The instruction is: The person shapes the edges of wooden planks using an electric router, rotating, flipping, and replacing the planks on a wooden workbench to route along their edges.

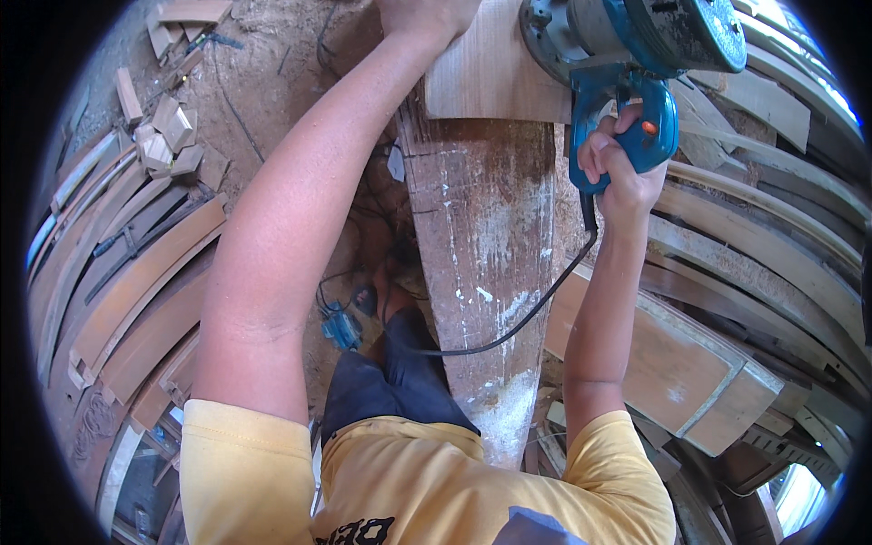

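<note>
My right hand (627, 168) is wrapped round the D-shaped handle of a blue and grey power tool (636, 41), which looks like a router. Its round base meets a light wooden board (495, 77); whether the tool rests flat or tilted I cannot tell. At the top edge, my left hand (427, 14) is at the board's left side, its fingers cut off by the picture's rim. The board lies on a worn, paint-spotted bench plank (481, 218). From the handle a black cord (518, 331) hangs down and curves left across the plank.
Several long wood pieces (150, 282) are stacked at the left, and more (754, 227) at the right. A wooden panel (672, 363) lies right of the plank. Small offcuts (173, 136) lie on the dusty ground. Another blue tool (341, 327) is down by my legs.
</note>
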`<move>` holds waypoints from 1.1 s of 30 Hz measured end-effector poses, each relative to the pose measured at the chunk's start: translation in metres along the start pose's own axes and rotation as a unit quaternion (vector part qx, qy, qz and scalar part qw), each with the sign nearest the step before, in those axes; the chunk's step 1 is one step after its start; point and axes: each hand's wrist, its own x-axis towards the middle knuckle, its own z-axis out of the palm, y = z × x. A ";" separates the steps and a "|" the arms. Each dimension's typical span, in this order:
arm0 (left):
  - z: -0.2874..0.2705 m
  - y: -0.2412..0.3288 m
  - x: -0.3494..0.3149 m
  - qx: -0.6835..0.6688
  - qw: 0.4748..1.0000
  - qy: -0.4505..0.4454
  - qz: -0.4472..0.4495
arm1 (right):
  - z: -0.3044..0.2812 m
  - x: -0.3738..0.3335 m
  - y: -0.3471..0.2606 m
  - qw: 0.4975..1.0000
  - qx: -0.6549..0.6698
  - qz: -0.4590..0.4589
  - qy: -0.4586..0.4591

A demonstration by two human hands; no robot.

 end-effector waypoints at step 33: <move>0.012 0.000 0.005 -0.031 0.998 0.045 0.037 | 0.006 0.089 -0.001 0.997 -0.050 -0.042 -0.030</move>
